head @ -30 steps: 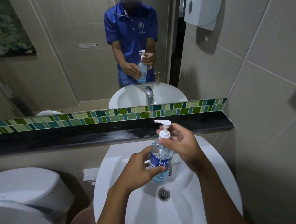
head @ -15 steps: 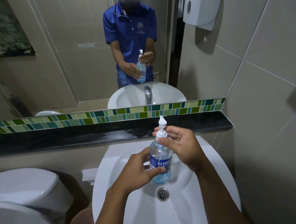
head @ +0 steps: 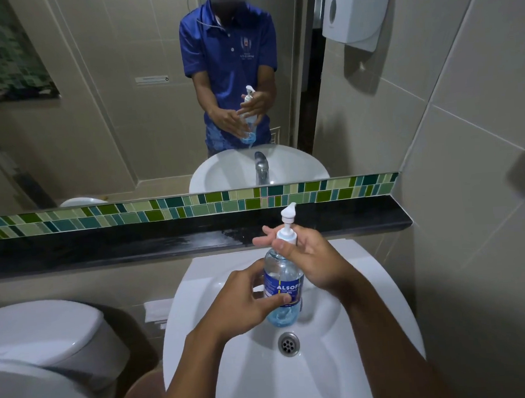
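While our left fingers [head: 273, 301] curl round the belly of the bottle [head: 283, 275], thumb laid across its blue label, our right fingers [head: 284, 246] pinch its neck just under the white pump [head: 288, 212]. The thumb presses the near side of the collar. The other fingers reach round the far side, their tips stretched out to the left. Our left hand [head: 243, 302] comes in from the lower left and our right hand [head: 315, 263] from the right. Between them the bottle stands almost upright, its top leaning slightly right. We hold it in the air over the bowl of the sink [head: 199, 296], with its base just above and behind the drain [head: 288, 343]. Behind the sink runs a black ledge [head: 134, 243], then a strip of green tiles [head: 162, 210], then the mirror [head: 109, 116]. A toilet [head: 41, 338] stands to the left, and a white dispenser [head: 356, 9] hangs on the right wall.
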`<state>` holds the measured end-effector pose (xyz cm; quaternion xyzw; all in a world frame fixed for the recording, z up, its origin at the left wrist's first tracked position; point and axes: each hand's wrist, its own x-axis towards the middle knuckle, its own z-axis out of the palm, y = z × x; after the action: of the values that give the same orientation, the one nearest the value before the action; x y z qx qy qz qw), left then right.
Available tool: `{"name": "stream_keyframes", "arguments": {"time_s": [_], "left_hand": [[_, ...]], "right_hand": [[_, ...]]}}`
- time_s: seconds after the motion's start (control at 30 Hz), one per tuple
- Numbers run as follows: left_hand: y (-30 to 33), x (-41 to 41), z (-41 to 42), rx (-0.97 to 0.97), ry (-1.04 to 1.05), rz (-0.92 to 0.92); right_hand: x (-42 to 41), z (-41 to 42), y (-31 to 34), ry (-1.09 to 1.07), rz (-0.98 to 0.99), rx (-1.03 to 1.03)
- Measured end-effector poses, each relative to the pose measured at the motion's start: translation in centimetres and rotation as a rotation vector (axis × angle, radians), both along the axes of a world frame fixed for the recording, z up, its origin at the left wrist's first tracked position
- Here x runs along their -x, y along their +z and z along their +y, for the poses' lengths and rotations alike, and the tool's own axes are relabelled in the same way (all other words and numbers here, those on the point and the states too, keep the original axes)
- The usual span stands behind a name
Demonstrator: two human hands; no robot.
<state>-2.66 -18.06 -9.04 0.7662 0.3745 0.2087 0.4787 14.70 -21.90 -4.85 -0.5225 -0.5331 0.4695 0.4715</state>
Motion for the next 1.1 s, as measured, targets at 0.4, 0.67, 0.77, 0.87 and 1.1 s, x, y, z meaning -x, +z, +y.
{"name": "stream_keyframes", "arguments": {"time_s": [0.4, 0.67, 0.77, 0.87, 1.1], "left_hand": [[-0.4, -0.1, -0.4, 0.068, -0.095, -0.038], [-1.4, -1.2, -1.8, 0.117, 0.020, -0.073], [-1.5, -0.8, -1.6, 0.124, -0.011, -0.056], [-1.2, -0.5, -1.3, 0.158, -0.059, -0.030], [-0.7, -0.4, -0.9, 0.194, -0.103, -0.027]], "right_hand": [[-1.0, 0.0, 1.3, 0.033, -0.070, 0.034], [-0.2, 0.2, 1.4, 0.158, -0.061, 0.089], [-0.9, 0.4, 1.8, 0.297, -0.098, 0.156], [-1.3, 0.7, 2.0, 0.363, -0.131, 0.188], [-1.5, 1.0, 1.8, 0.400, -0.162, 0.204]]}}
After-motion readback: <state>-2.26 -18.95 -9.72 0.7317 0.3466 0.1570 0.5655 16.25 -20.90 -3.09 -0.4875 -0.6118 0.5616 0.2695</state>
